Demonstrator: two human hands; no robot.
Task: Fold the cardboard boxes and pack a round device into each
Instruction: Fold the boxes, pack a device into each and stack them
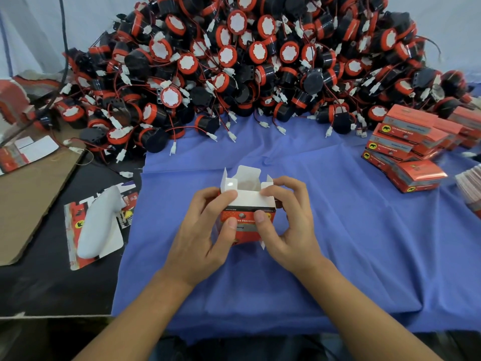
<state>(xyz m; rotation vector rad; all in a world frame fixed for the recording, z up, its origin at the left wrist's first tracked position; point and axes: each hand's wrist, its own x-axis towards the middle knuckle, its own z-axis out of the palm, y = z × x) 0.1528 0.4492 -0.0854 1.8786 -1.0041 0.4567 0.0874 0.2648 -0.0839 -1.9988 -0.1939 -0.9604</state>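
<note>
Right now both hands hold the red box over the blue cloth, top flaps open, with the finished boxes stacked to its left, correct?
Not quite: the head view shows the finished boxes stacked to its right, not its left. The rest stands: the left hand and right hand hold the red box over the blue cloth, top flaps open.

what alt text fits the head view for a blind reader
The left hand and right hand hold a small red box, white top flaps open, above a blue cloth. Behind is a heap of round red-and-black devices; closed boxes are stacked at right.
</note>
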